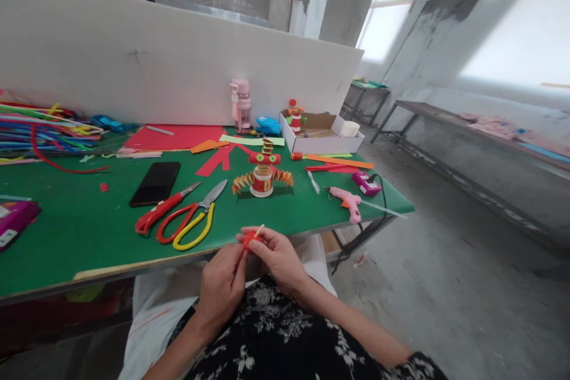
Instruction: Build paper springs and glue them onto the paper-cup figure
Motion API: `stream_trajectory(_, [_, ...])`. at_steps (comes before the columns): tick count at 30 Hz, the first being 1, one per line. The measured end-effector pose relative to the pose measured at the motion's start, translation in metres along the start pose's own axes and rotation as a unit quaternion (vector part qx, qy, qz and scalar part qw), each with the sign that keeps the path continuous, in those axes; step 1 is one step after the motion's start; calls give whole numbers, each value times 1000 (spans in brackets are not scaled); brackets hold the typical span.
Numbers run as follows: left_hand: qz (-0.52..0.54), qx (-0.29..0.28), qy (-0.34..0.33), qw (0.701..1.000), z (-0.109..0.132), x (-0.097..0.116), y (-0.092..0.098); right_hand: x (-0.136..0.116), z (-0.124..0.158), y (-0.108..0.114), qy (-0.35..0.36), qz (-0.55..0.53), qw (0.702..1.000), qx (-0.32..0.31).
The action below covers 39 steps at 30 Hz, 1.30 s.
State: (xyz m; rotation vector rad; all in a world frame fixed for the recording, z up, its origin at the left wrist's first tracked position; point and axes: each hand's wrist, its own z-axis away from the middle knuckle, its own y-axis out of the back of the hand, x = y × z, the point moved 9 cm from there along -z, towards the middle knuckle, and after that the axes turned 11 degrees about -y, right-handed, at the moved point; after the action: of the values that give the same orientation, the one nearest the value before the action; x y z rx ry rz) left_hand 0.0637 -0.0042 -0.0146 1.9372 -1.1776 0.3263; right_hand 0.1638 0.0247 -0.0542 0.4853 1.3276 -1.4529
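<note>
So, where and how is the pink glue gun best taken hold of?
Grip the glue gun by its handle, probably best from the near edge of the green table: it points that way, while the nozzle points left and a long stick juts right.

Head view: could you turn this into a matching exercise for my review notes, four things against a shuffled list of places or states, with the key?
Things
1. Glue gun
2. Phone
3. Water bottle
4. Small red piece

Places or states
A. Upright, in front of the white board
B. Held in the right hand, the left hand close against it
C. Pink, lying near the table's right end
D. Black, lying flat

Right pairs: 1-C, 2-D, 3-A, 4-B.
</note>
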Motion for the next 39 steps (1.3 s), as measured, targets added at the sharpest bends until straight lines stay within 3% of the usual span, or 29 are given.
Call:
stream_trajectory(8, [2, -9, 41, 999, 12, -9, -3, 9, 4, -9, 8, -29, 999, -39])
stream_trajectory(15, [1, -10, 48, 999, 13, -7, -8, 13, 4, -6, 2, -24, 999, -34])
stream_trajectory(19, [37, -99, 46, 993, 5, -16, -15, -11, 5, 4, 51, 85, 995, 9])
stream_trajectory(21, [-3, -118, -2, 993, -5, -18, -4, -30, 10, 11, 96, 201, 974, 50])
stream_trajectory(24, [-152, -55, -148, 976, -21, -5, 31, -41, 12, 10, 100, 327, 939, 43])
stream_trajectory(27, [-200, -151, -348, 903, -22, 24, 21, -21, 8, -2, 9, 299, 950, -85])
stream_trajectory(29, [-191, -225, -427, 855, -18, 37, 10, -8, 7, -6, -59, 238, 958, -146])
stream_trajectory(31, [-174, -271, -459, 828, -19, 44, 5, 0, 7, -4, -112, 178, 964, -161])
stream_trajectory(34, [-158, -306, -461, 818, -26, 46, 5, 10, 9, -5, -161, 106, 964, -183])
stream_trajectory(39, [-163, -297, -500, 797, -28, 57, 12, 32, 15, -18, -225, 50, 937, -261])
